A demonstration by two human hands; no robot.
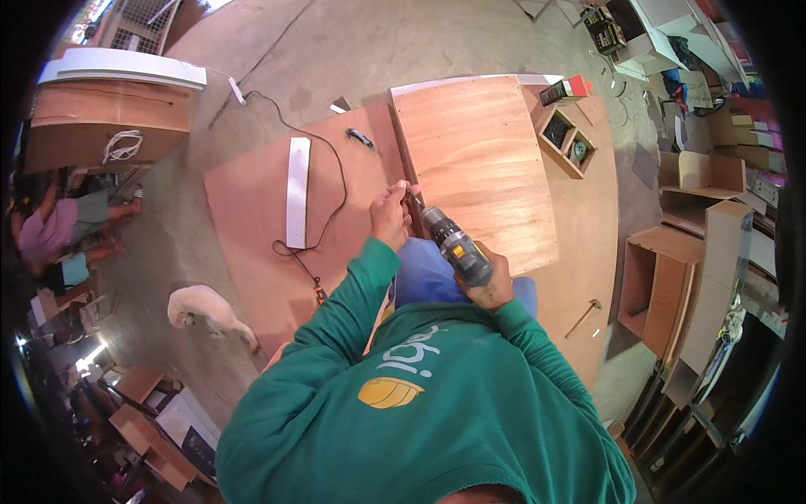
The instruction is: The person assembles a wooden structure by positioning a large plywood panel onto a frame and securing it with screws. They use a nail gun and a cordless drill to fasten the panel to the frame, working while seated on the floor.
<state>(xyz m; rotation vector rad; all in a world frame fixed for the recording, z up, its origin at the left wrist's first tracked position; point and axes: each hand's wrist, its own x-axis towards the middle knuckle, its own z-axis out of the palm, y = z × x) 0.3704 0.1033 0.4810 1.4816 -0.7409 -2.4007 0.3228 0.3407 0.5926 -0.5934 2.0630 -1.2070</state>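
My right hand (494,284) grips a black and grey cordless drill (457,248) with a yellow patch on its body. The drill's chuck points away from me and to the left. Close to its front end, my left hand (391,217) is closed in a pinch; whatever lies between those fingertips is too small to make out. Both hands are at the near left corner of a plywood box-like panel (474,160), which has a darker side edge on its left. The panel lies on large brown sheets over the floor.
A white strip (297,193), a black cable (340,168) and a small dark tool (361,139) lie left. Rightward are a divided wooden tray (571,151), a small box (564,91) and a hammer (583,317). A white dog (210,311) and seated people (71,223) are left; cabinets (663,286) stand right.
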